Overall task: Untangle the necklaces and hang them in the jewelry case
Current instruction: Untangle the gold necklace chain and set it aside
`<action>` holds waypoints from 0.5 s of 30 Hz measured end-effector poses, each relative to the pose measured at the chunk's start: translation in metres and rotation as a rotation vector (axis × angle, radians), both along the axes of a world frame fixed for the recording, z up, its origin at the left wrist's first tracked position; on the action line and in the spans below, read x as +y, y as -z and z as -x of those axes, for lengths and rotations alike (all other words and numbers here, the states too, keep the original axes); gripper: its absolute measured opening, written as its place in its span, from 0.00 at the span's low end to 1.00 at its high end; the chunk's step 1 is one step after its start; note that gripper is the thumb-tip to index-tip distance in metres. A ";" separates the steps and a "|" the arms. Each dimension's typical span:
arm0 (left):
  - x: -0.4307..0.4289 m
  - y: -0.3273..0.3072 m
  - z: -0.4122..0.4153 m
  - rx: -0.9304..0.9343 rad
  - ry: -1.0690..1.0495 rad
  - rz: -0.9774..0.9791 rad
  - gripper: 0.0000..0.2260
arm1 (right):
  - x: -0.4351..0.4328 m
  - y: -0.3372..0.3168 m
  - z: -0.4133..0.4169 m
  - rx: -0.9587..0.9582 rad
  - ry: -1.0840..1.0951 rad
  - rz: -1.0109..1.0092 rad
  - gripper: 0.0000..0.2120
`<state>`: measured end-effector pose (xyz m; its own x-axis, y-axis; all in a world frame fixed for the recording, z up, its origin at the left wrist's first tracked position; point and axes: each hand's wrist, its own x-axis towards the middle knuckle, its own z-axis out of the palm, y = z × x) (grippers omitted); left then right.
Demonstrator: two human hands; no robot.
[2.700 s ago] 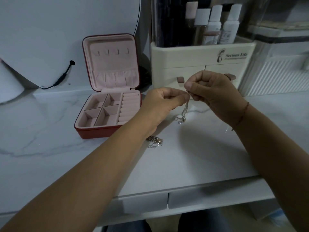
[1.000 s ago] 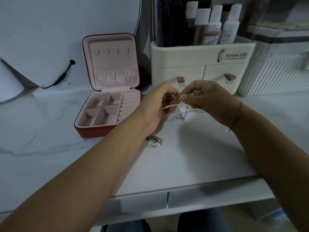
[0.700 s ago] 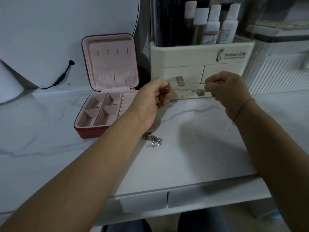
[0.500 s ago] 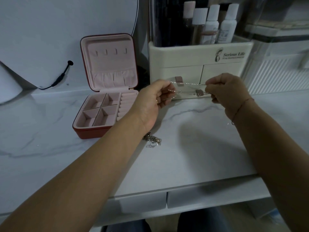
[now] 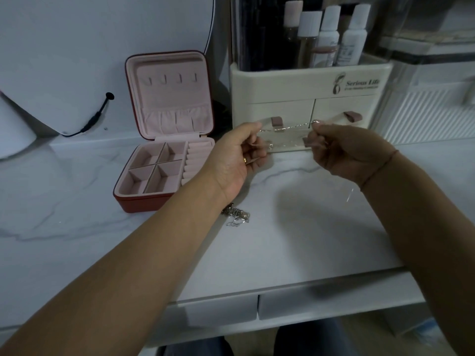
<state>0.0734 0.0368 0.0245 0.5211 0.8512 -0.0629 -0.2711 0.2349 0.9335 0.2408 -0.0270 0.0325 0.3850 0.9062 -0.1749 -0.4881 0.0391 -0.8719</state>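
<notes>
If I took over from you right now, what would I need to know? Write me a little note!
Left hand and right hand: each pinches one end of a thin silver necklace, stretched level between them above the table, in front of the cream organizer.
More chain lies in a tangled pile on the marble table, by the left wrist.
The jewelry case stands open to the left; its four lid hooks are bare.
Done: one necklace looks pulled free.
Left: hang it on a hook, then untangle and hang the rest.
</notes>
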 end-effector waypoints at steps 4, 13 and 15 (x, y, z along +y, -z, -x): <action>0.003 0.000 0.003 -0.107 0.009 0.055 0.13 | 0.001 0.004 -0.006 -0.284 -0.038 0.060 0.12; 0.001 -0.002 0.004 -0.222 0.038 0.108 0.09 | -0.002 0.008 -0.002 -0.705 0.116 0.160 0.08; 0.001 -0.001 0.004 -0.228 0.041 0.092 0.09 | -0.002 0.008 -0.002 -0.741 0.095 0.181 0.08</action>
